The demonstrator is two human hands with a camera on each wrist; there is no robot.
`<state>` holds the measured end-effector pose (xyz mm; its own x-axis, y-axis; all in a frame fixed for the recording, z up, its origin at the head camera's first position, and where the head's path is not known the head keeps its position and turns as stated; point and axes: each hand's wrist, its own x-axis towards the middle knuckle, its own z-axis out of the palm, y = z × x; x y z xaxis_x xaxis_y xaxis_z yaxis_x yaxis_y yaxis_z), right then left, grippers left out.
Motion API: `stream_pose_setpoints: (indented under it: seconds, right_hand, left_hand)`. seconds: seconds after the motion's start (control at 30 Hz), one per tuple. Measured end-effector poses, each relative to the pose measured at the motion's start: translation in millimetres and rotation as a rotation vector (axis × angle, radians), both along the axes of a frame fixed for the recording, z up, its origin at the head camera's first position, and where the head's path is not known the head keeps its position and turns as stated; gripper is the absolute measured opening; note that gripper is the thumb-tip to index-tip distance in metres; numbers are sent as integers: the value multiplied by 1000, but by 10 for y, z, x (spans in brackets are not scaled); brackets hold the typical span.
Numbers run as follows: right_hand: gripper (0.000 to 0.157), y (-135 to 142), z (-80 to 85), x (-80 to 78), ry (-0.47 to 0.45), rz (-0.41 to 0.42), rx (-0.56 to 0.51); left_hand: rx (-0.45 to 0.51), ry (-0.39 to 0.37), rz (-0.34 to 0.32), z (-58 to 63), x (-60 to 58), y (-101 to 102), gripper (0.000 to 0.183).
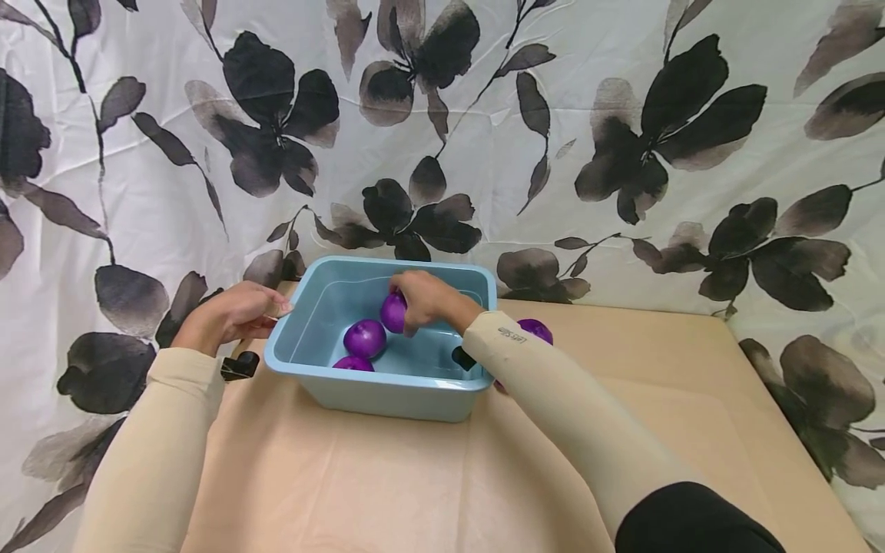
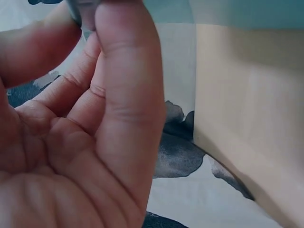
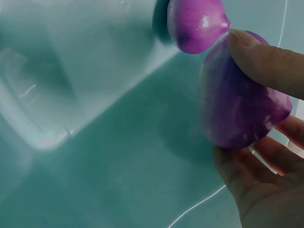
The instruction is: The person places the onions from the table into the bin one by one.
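Observation:
A light blue plastic tub (image 1: 387,395) stands on the table. My left hand (image 1: 242,311) pinches its left rim between thumb and fingers; in the left wrist view that hand (image 2: 85,114) fills much of the picture. Inside the tub, my right hand (image 1: 427,299) grips a purple onion (image 1: 392,313). The right wrist view shows this onion (image 3: 237,99) between the thumb and fingertips, over the tub floor. Two more purple onions lie in the tub, one in the middle (image 1: 365,339) and one partly hidden by the front wall (image 1: 354,364).
Right of the tub, behind my right forearm, a purple onion (image 1: 535,330) lies partly hidden on the tan-covered table (image 1: 664,399). A small purple piece shows below the sleeve near the tub's right corner. A floral curtain (image 1: 512,153) hangs behind the table.

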<state>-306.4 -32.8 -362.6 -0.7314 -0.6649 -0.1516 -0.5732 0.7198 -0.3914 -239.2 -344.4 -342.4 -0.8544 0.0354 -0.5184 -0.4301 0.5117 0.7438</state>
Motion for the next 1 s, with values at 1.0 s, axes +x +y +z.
stream_pose_setpoints:
  seconds: [1.0]
  right_hand:
    - [79, 52, 179, 2, -82, 77, 195]
  left_hand:
    - [173, 7, 22, -29, 57, -49, 10]
